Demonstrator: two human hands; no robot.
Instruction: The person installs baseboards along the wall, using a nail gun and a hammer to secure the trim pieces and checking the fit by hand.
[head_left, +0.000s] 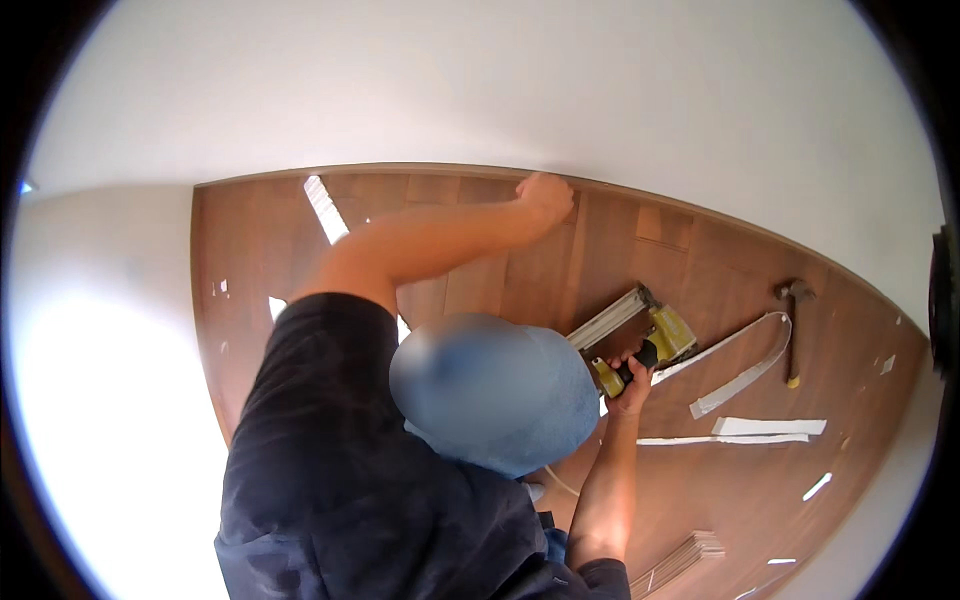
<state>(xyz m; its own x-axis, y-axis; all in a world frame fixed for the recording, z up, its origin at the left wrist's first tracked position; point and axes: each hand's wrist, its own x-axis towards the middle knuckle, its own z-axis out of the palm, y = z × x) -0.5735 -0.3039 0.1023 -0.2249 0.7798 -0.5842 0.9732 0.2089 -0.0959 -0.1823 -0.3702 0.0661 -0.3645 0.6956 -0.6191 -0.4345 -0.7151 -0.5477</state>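
Note:
Neither of my hands shows in the head view. Another person, in a dark T-shirt (360,480) and a light blue cap (530,390), is bent over the floor just in front of me. That person's left hand (546,200) rests closed at the foot of the wall, by the wooden baseboard; whether it holds something small is hidden. In the person's right hand (630,385) is a yellow-green and black nail gun (672,333), gripped by its handle. Its long metal magazine (608,317) points toward the cap.
Brown wood planks (540,270) cover the floor. A claw hammer (795,335) lies at the right, beside a looped white strip (740,390). More white strips (770,427) and scraps are scattered about. Thin boards (685,562) are stacked near the bottom. White walls (480,90) bound the floor.

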